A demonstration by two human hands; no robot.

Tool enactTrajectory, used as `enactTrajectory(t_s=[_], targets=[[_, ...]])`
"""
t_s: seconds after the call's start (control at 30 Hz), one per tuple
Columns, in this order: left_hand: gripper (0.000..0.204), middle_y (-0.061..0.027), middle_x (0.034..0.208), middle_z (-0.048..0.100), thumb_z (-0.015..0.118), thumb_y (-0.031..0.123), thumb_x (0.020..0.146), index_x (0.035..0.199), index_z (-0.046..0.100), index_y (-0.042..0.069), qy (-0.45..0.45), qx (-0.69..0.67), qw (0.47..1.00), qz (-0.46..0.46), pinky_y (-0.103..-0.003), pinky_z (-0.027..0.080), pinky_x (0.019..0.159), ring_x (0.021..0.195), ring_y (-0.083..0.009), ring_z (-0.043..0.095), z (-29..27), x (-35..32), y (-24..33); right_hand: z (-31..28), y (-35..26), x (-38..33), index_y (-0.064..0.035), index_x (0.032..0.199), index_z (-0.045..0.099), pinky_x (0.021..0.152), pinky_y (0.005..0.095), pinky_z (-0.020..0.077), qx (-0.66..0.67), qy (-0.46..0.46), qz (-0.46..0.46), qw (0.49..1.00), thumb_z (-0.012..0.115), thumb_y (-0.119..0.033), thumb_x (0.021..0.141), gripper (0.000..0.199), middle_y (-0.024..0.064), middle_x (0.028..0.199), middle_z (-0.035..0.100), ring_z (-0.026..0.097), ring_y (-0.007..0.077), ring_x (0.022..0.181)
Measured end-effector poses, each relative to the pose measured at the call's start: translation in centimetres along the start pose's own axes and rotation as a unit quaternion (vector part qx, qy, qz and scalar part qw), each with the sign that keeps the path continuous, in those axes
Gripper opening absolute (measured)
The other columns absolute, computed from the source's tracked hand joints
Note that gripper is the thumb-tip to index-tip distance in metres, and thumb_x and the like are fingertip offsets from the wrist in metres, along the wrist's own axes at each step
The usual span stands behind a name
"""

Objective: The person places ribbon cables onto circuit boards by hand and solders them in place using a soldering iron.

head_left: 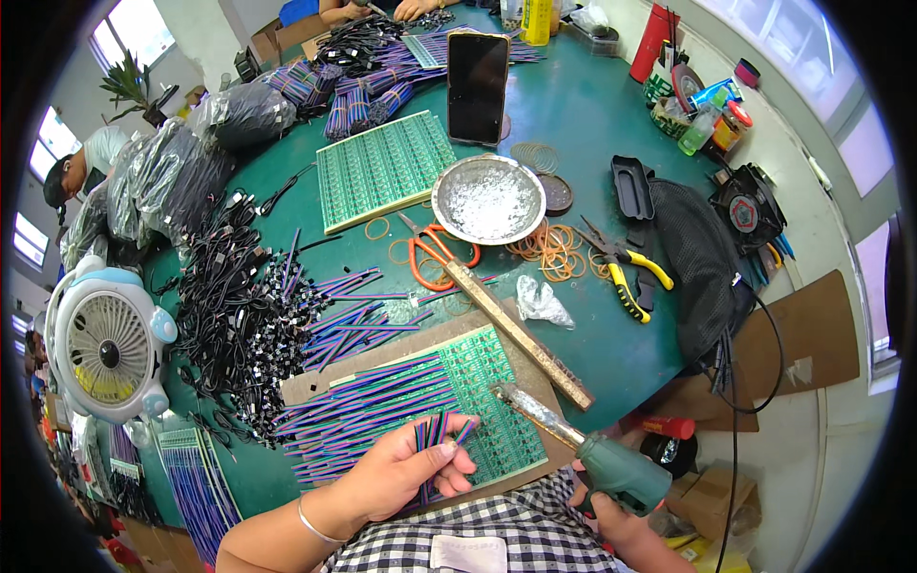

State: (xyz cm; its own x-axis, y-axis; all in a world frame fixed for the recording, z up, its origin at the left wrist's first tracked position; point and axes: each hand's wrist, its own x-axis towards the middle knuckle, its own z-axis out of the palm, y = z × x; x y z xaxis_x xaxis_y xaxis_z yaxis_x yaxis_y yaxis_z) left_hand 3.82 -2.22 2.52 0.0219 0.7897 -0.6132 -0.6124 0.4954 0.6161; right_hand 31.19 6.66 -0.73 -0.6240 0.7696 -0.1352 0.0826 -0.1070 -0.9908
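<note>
My left hand [396,466] pinches a small bunch of purple-and-black ribbon wires [430,432] over the near edge of a green circuit board panel [487,406]. Many similar wires lie in rows across the left part of that panel, which rests on a brown board [304,387]. In my right hand [611,520] is a green soldering gun [623,470], fingers wrapped round its handle. Its metal barrel points up and left, with the tip above the panel's right part. A wooden strip [521,334] lies diagonally across the brown board, just beyond the panel.
Black cables [229,315] heap up at left beside a fan [107,349]. Ahead are orange-handled scissors [435,258], a metal bowl [489,201] of whitish bits, rubber bands [552,253], pliers [626,272], stacked panels [382,167] and an upright phone [478,88]. Someone's hands [413,10] work at the far end.
</note>
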Motion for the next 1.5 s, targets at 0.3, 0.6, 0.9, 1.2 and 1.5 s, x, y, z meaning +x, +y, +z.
enactTrajectory(t_s=[0.3, 0.6, 0.9, 1.2, 1.5], targets=[[0.015, -0.011, 0.086, 0.065, 0.061, 0.001, 0.082, 0.097, 0.059, 0.003, 0.113, 0.532, 0.764, 0.347, -0.029, 0.049, 0.061, 0.068, -0.0186, 0.06, 0.2, -0.2, 2.0, -0.9, 0.1, -1.3, 0.0041, 0.117, 0.052, 0.067, 0.0299, 0.0483, -0.098, -0.028, 0.061, 0.993, 0.06, -0.028, 0.085, 0.046, 0.0109, 0.082, 0.064, 0.062, 0.0175, 0.07], [0.021, -0.0077, 0.078, 0.059, 0.068, -0.002, 0.07, 0.09, 0.065, 0.005, 0.139, 0.569, 0.733, 0.347, -0.033, 0.049, 0.062, 0.072, -0.0251, 0.06, -0.1, 0.2, 1.2, -1.1, 0.6, -1.1, 0.0021, 0.109, 0.055, 0.079, 0.0318, 0.0437, -0.118, -0.043, 0.041, 0.991, 0.059, -0.034, 0.084, 0.044, 0.0077, 0.074, 0.065, 0.06, 0.016, 0.073], [0.018, -0.0026, 0.08, 0.058, 0.062, 0.008, 0.07, 0.088, 0.066, 0.009, 0.151, 0.718, 0.532, 0.423, -0.033, 0.04, 0.061, 0.069, -0.0192, 0.055, -1.1, 1.5, 0.0, -0.2, -1.6, -0.9, 0.0012, 0.105, 0.056, 0.082, 0.0323, 0.0418, -0.129, -0.047, 0.08, 0.987, 0.059, -0.033, 0.083, 0.041, 0.0069, 0.073, 0.065, 0.06, 0.0162, 0.074], [0.018, -0.0009, 0.076, 0.055, 0.063, 0.009, 0.071, 0.088, 0.067, 0.009, 0.157, 0.699, 0.548, 0.432, -0.033, 0.039, 0.062, 0.07, -0.0187, 0.052, -1.5, 1.9, -0.3, -0.3, -2.2, 0.1, -0.0051, 0.088, 0.062, 0.079, 0.0295, 0.0414, -0.187, -0.077, 0.057, 0.978, 0.061, -0.027, 0.08, 0.023, 0.0023, 0.071, 0.065, 0.061, 0.0144, 0.069], [0.017, -0.0002, 0.074, 0.054, 0.064, 0.009, 0.07, 0.087, 0.067, 0.01, 0.164, 0.71, 0.53, 0.434, -0.033, 0.039, 0.061, 0.068, -0.0184, 0.052, -1.4, 2.2, -0.6, 0.6, -3.0, 1.0, -0.0055, 0.082, 0.064, 0.067, 0.0292, 0.0467, -0.175, -0.068, 0.035, 0.982, 0.06, -0.012, 0.076, 0.009, 0.0031, 0.07, 0.065, 0.062, 0.0149, 0.064]])
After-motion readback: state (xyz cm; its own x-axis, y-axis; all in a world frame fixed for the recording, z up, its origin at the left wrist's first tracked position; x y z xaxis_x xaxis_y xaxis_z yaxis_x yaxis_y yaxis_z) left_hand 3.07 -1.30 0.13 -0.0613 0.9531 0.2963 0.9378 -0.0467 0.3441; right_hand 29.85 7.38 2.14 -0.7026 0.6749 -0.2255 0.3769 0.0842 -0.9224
